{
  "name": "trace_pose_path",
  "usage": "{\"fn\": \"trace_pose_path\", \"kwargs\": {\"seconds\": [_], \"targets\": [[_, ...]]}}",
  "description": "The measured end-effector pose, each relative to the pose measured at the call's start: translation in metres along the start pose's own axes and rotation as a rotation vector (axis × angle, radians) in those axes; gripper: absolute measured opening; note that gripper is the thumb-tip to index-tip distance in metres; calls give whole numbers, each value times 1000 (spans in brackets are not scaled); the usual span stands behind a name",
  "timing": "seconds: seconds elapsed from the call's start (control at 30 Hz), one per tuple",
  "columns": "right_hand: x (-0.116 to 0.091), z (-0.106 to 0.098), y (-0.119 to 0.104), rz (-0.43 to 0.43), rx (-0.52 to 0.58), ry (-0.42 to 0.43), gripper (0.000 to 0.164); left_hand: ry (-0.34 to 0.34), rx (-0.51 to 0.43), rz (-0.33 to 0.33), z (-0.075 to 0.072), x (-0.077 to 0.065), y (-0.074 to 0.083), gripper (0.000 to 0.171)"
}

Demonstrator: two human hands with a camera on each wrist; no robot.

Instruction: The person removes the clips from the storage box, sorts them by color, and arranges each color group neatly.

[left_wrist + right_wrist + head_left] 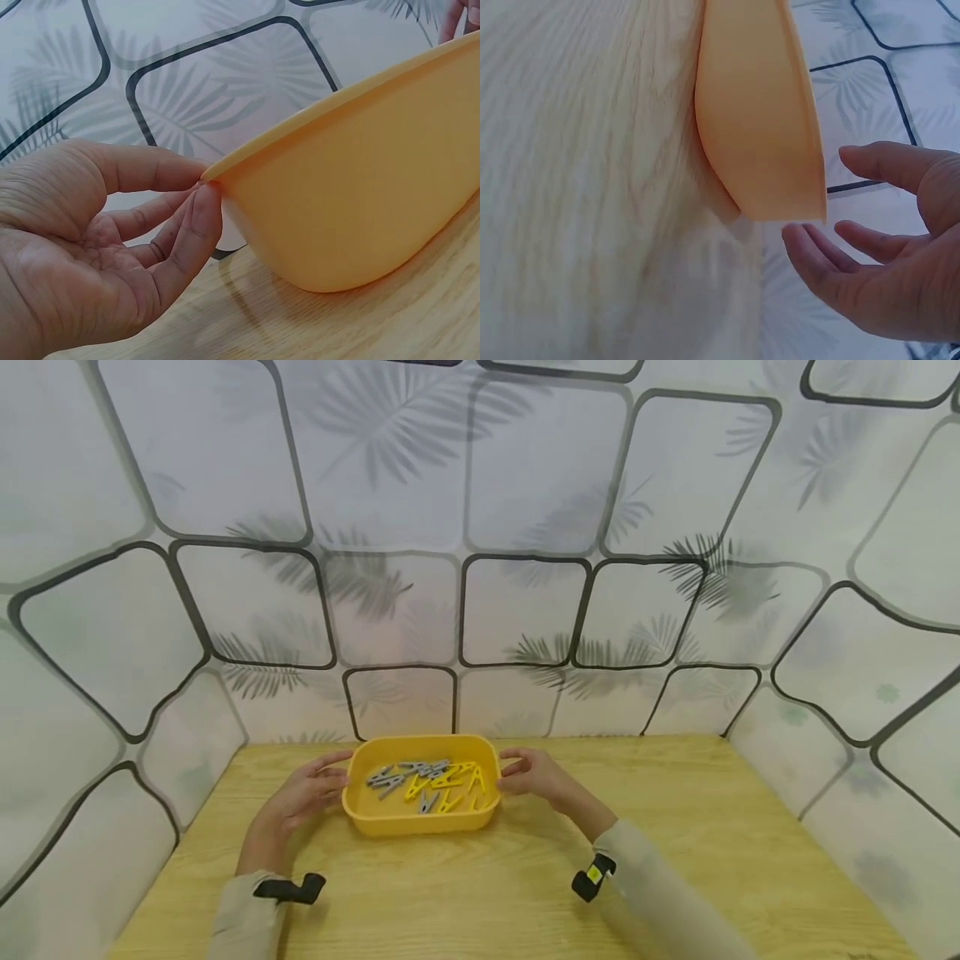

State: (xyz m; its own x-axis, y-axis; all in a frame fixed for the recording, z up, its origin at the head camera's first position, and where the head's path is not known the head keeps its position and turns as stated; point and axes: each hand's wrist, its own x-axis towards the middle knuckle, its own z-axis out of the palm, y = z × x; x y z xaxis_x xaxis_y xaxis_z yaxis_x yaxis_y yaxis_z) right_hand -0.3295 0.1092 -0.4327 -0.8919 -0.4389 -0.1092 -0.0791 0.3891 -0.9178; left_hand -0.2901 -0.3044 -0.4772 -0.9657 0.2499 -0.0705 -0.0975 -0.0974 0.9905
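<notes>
A yellow plastic basin (pixel 420 823) stands on the wooden table near the back wall. Inside it lie several grey clothespins (pixel 392 785) and yellow clothespins (pixel 448 802). At the basin's left end, my left hand (pixel 311 789) pinches the rim between thumb and fingertip; the left wrist view shows this hand (pixel 97 240) close up. My right hand (pixel 536 777) is at the opposite end with its fingers spread and slightly bent. In the right wrist view, a gap shows between this hand (pixel 892 262) and the basin's end wall (pixel 765 150).
The pale wooden table (pixel 450 893) reaches back to a patterned cloth wall (pixel 525 702) with leaf prints and dark outlines. Similar cloth closes in both sides. Each sleeve carries a black wrist strap, one of them the left strap (pixel 288 890).
</notes>
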Motion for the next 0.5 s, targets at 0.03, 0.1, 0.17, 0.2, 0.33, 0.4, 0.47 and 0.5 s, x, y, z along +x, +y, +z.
{"fn": "trace_pose_path", "kwargs": {"seconds": [0.03,0.1,0.17,0.2,0.33,0.4,0.47,0.5], "targets": [[1,-1,-2,-27,-53,24,60,-5,0,-3,0,0,0,48],[5,-1,-6,-105,-193,71,57,0,-5,-12,1,0,1,49],[10,0,-10,-207,-346,107,53,-3,-4,-16,0,0,2,52],[13,0,-13,-256,-418,115,51,-3,-4,-17,1,0,2,54],[24,7,-21,-429,-666,105,43,0,-3,-20,1,1,3,59],[29,12,-22,-494,-768,97,40,-1,-6,-20,2,0,3,59],[34,16,-22,-554,-849,90,37,-1,-11,-24,2,0,3,58],[36,19,-23,-578,-884,83,36,2,-18,-27,2,0,3,57]]}}
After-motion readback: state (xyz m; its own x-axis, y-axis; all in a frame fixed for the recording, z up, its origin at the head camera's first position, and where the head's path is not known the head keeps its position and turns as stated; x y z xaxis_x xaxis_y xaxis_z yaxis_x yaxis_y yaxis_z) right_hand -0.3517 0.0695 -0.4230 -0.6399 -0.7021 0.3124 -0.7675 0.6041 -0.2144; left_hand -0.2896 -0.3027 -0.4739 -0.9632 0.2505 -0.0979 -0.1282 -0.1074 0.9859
